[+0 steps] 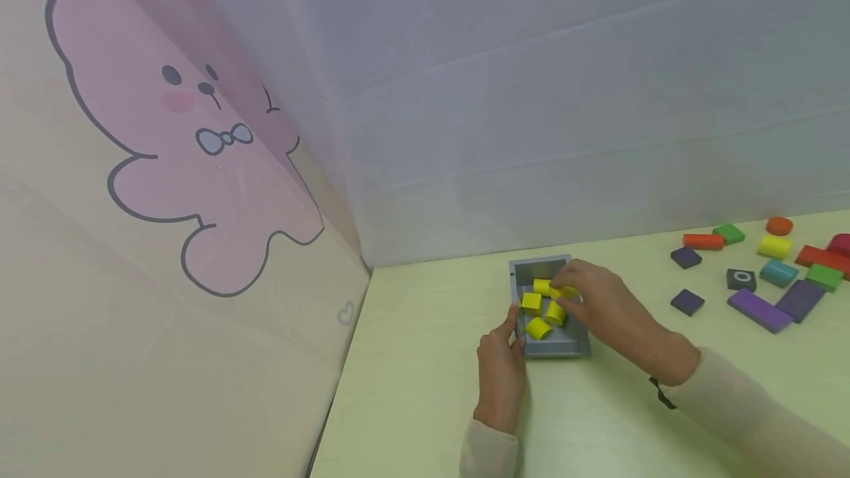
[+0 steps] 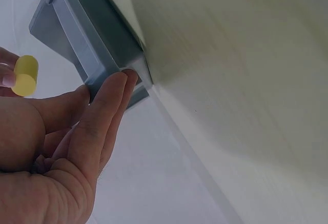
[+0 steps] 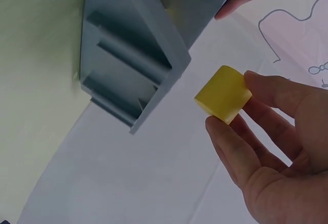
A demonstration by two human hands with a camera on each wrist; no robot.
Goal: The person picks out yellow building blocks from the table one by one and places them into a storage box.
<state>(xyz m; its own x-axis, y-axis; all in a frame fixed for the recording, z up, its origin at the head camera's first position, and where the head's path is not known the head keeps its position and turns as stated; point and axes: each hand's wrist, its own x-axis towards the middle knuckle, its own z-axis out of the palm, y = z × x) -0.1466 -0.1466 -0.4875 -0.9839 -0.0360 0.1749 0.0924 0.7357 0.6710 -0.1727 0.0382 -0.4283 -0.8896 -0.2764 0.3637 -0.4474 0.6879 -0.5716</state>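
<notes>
A small grey plastic box (image 1: 554, 350) stands on the table, with several yellow blocks (image 1: 532, 304) loose inside it. My left hand (image 1: 500, 375) grips the box's left wall; the left wrist view shows thumb and fingers on either side of the rim. Over the box's right side, my right hand (image 1: 604, 307) pinches a yellow cylinder block (image 3: 224, 95) between thumb and fingertips. That cylinder is held above the box's rim, apart from it in the right wrist view. Fingers partly cover the cylinder in the head view.
Colored blocks lie scattered at the right, among them a purple bar (image 1: 760, 310), a teal cylinder (image 1: 779, 273), a red cylinder (image 1: 703, 242) and dark square tiles (image 1: 687, 302). A pale wall hanging (image 1: 564, 94) rises behind the table, and a curtain with a pink bear (image 1: 219, 190) hangs left.
</notes>
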